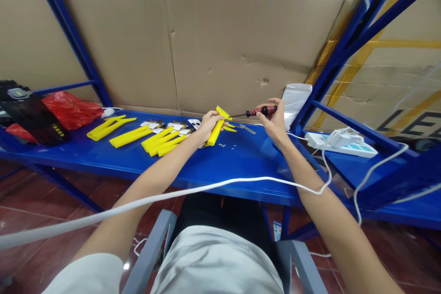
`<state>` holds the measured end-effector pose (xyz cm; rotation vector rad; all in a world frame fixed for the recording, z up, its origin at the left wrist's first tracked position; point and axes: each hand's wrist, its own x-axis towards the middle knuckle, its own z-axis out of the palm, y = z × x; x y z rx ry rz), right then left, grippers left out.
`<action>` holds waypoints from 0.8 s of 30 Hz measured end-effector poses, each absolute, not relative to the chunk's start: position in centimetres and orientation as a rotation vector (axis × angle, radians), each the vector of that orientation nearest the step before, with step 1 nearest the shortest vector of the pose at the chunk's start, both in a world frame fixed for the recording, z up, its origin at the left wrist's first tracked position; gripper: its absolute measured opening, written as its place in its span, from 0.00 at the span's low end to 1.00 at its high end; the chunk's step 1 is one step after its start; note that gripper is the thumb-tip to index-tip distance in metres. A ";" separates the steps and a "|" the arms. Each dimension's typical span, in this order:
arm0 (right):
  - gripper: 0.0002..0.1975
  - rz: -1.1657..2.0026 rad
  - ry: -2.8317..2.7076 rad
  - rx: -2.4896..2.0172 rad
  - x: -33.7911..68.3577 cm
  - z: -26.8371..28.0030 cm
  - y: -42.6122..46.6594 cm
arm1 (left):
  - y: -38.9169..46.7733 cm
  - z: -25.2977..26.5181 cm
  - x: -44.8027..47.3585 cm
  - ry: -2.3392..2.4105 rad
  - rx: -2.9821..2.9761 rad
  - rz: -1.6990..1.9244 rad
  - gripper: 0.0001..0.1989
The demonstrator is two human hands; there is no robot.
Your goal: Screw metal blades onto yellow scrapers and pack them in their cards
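My left hand (pixel 209 124) is closed around a yellow plastic piece (pixel 215 133), held tilted just above the blue table (pixel 255 161). What the piece is, I cannot make out; it looks like a handle with a flat head. In my right hand (pixel 275 121) is a screwdriver (pixel 262 110) with a red and black grip, its shaft pointing left. The tip meets the yellow piece near my left fingers, which partly hide the contact. Several tiny white bits (pixel 222 145) lie below, and a flat metal blade (pixel 247 129) rests behind.
Yellow parts (pixel 129 136) with black-and-white cards lie in a row at left. Beyond them are a black bottle (pixel 37 115) and a red plastic bag (pixel 74 110). A power strip (pixel 341 142) sits at right; a white cable (pixel 206 187) crosses in front. Cardboard (pixel 255 41) walls the back.
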<state>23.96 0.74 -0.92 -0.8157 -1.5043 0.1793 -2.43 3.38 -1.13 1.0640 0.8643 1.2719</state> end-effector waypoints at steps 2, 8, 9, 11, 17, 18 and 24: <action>0.31 0.204 -1.498 -0.792 24.0 -1.0 0.9 | 3.3 -1.1 -2.4 0.861 1.059 1.276 0.15; 0.35 0.201 -1.409 -0.802 24.1 -0.8 1.3 | 2.9 -0.9 -2.2 0.846 1.056 1.278 0.17; 0.34 0.168 -1.388 -0.824 24.2 -0.8 1.3 | 2.9 -0.9 -2.2 0.845 1.056 1.277 0.17; 0.33 0.130 -1.365 -0.850 24.2 -0.8 1.3 | 2.8 -0.8 -2.1 0.842 1.056 1.271 0.16; 0.38 0.333 -1.415 -0.682 23.6 -0.8 1.1 | 2.6 -0.8 -2.1 0.831 1.058 1.258 0.16; 0.38 0.354 -1.417 -0.663 23.5 -0.7 1.1 | 2.6 -0.8 -2.1 0.832 1.058 1.254 0.17; 0.37 0.374 -1.436 -0.619 23.5 -0.1 0.6 | 2.8 -1.0 -2.1 0.814 1.056 1.241 0.17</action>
